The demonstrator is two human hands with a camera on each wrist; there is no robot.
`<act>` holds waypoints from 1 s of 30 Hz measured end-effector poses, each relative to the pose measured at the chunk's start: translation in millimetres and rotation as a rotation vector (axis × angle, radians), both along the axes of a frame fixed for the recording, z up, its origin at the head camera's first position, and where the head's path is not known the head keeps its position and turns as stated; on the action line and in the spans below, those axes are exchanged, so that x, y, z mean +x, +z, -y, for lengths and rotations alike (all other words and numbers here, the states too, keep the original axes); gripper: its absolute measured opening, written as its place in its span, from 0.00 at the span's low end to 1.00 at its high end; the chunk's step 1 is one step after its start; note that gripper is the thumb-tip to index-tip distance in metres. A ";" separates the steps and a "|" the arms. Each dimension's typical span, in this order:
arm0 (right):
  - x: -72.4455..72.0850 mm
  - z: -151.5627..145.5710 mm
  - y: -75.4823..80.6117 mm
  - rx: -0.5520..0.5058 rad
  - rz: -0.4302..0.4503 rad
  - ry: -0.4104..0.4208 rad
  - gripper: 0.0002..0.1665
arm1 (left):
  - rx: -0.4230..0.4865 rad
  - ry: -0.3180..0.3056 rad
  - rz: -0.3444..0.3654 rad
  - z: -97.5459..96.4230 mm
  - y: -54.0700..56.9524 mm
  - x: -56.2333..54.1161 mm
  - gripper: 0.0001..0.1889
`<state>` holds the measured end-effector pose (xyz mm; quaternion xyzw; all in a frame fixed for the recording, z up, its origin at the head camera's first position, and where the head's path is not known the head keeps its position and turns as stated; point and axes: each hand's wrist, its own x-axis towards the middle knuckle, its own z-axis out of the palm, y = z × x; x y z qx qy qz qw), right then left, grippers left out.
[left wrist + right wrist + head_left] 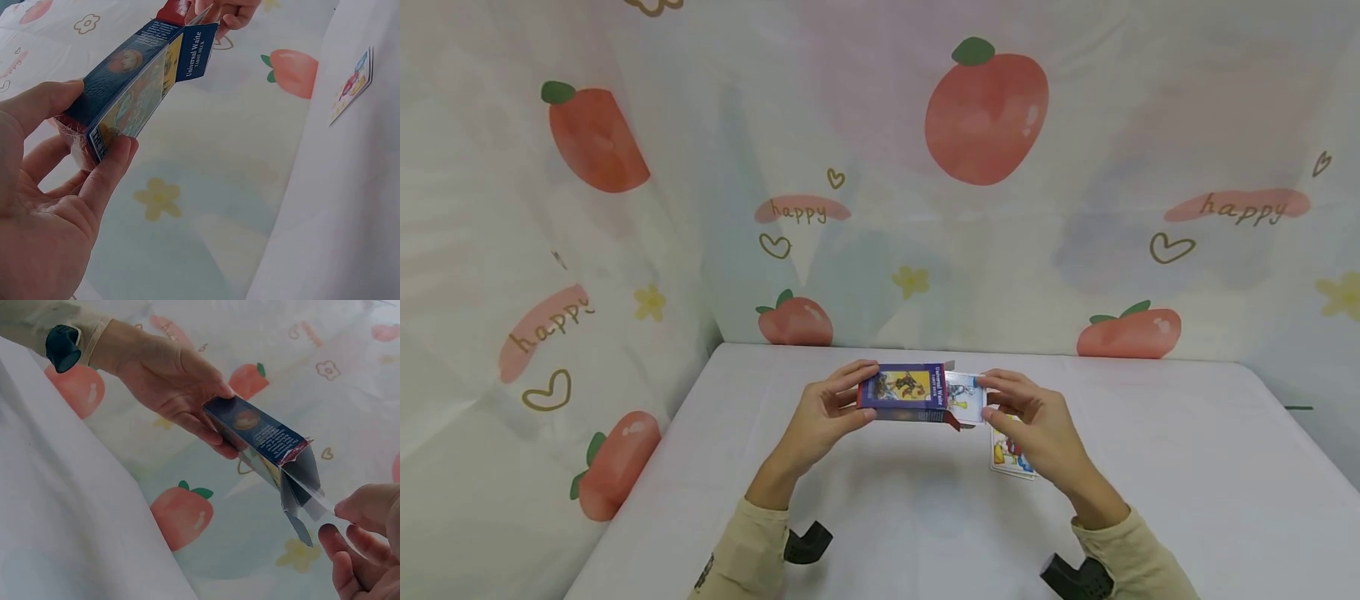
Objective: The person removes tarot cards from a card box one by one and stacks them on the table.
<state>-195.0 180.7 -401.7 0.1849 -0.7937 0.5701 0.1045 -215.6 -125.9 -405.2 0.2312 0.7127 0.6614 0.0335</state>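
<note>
A dark blue tarot card box (901,392), printed "Universal Waite", is held up above the table, lying sideways with its open end to the right. My left hand (820,412) grips its closed end between thumb and fingers. Out of the open end sticks a tarot card (967,400), and my right hand (1037,421) pinches its outer edge. Whether it is a single card or several is unclear, though it looks thin in the right wrist view. Below the right hand, a small stack of tarot cards (1009,457) lies on the table, partly covered by that hand.
A white cloth covers the table (917,508). Behind and to the left hangs a curtain (880,125) printed with peaches, hearts and "happy". Unfolded flaps (300,519) stand out from the box's open end. A black device (808,543) sits at the left wrist.
</note>
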 end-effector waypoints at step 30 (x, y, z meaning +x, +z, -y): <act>-5.5 -23.0 14.3 -0.431 0.075 -0.253 0.23 | 0.071 -0.001 0.004 10.8 10.2 1.1 0.28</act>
